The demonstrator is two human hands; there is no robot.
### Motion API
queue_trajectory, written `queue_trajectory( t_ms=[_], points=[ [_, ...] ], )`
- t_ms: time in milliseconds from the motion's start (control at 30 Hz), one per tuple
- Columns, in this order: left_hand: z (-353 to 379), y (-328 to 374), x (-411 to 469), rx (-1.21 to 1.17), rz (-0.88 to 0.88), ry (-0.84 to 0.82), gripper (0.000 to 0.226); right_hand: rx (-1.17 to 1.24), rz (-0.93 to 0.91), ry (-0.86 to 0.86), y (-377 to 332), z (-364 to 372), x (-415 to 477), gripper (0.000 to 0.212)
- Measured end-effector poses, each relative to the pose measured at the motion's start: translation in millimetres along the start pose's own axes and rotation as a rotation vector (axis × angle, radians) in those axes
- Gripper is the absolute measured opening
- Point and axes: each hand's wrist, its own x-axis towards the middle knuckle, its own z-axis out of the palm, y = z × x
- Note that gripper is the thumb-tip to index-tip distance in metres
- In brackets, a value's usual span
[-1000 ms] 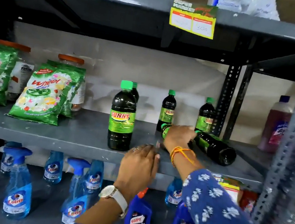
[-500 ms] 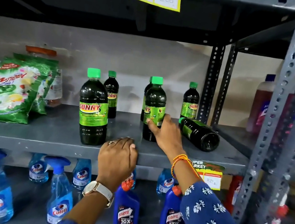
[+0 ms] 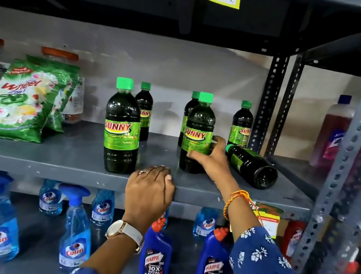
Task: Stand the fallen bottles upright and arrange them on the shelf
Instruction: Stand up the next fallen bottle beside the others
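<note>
Dark Sunny bottles with green caps stand on the grey middle shelf [image 3: 71, 156]. My right hand [image 3: 212, 159] grips one upright bottle [image 3: 199, 125] around its lower label. Another upright bottle [image 3: 122, 127] stands near the front edge to the left. Three more stand at the back: one [image 3: 144, 107] behind the left bottle, one [image 3: 190, 107] partly hidden behind the held bottle, one [image 3: 241, 125] at the right. A fallen bottle [image 3: 252, 166] lies on its side just right of my right hand. My left hand [image 3: 150, 191] curls over the shelf's front edge.
Green Wheel detergent bags [image 3: 17, 100] and orange-lidded jars [image 3: 59, 56] fill the shelf's left side. Blue Colin sprays [image 3: 76, 232] and Harpic bottles [image 3: 154, 257] stand on the lower shelf. A perforated metal upright [image 3: 349, 150] rises at the right; a pink bottle [image 3: 334, 134] stands beyond.
My right hand lifted a fallen bottle upright and now holds it standing on the shelf. My left hand stayed on the shelf edge. The view moved closer.
</note>
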Motion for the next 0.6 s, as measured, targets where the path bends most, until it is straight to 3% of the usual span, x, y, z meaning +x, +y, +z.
queue_trajectory(
  t_ms=[600],
  points=[
    [0.7, -0.3, -2.3, -0.038, -0.036, -0.028, 0.035, 0.059, 0.020, -0.068, 3.3, -1.9, 0.5, 0.053]
  ],
)
